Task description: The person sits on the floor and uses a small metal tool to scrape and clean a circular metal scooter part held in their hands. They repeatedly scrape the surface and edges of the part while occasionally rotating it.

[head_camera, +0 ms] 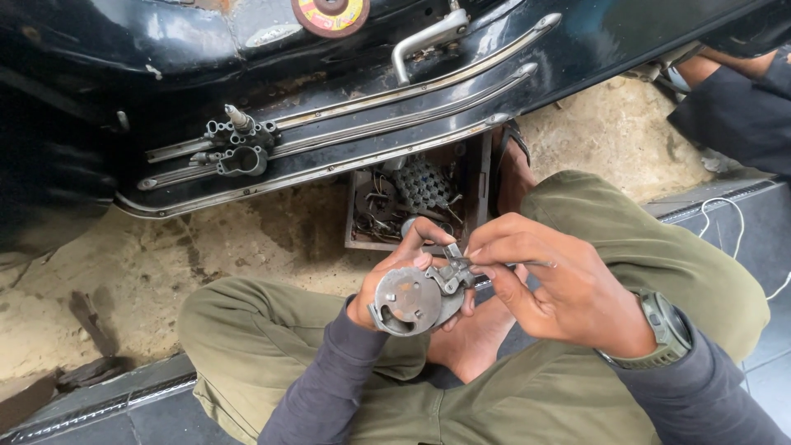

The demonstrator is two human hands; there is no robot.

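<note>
Holding a round grey metal part [414, 302] in the left hand [395, 280], fingers wrapped round its rim, flat face turned up to the camera. Part sits over the lap, between the knees, just left of the right hand [560, 284]. Left hand carries it; right hand works on it.

Right hand is pinched narrow on a thin metal tool [527, 264]; I can't tell what kind. Tool's long axis runs roughly level, right to left, tip meeting a small bracket [451, 272] on the part's upper right edge. So the approach is from the right, along that axis, at the rim rather than the face.

Part: dull cast metal, disc-shaped, a few small holes in the face, notch cut at the lower left. Bracket looks stamped, brighter, with edges.

Beyond the hands: open box [412, 202] of small hardware and wire on the sandy ground, touching the black footboard [346, 124] with its chrome strips. Grey carburettor-like casting [239, 144] rests on that footboard, well apart from the hands. Another person's dark-sleeved arm [741, 99] at upper right, not involved.
</note>
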